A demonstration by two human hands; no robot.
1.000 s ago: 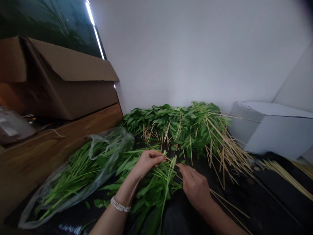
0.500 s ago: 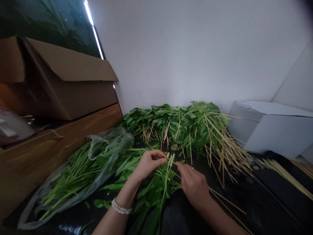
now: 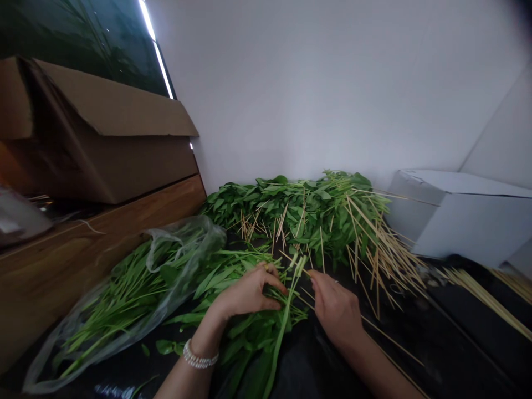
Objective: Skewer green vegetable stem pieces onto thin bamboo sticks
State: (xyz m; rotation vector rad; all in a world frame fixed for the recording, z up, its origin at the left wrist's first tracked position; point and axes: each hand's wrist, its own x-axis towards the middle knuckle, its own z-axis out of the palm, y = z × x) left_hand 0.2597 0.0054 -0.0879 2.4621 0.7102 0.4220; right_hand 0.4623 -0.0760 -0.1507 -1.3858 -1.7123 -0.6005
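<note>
My right hand [image 3: 337,303] pinches a thin bamboo skewer [image 3: 308,272]. A few pale green stems [image 3: 300,266] are threaded on it, their long leaves hanging down toward me. To the left, my left hand [image 3: 251,289] is at the loose leafy greens [image 3: 249,332], thumb and fingers apart, with no stem visibly gripped. Its fingertips are close to the cut stem ends. A beaded bracelet circles my left wrist.
Against the wall lies a long heap of skewered greens [image 3: 270,202], sticks pointing forward and right. An open plastic bag of greens [image 3: 137,288] lies left, below a cardboard box [image 3: 137,160]. At right are a white box [image 3: 474,221] and spare skewers [image 3: 482,293].
My left hand has let go of the skewer's tip and moved down and left onto the loose greens. My right hand, still holding the skewer, has shifted slightly right.
</note>
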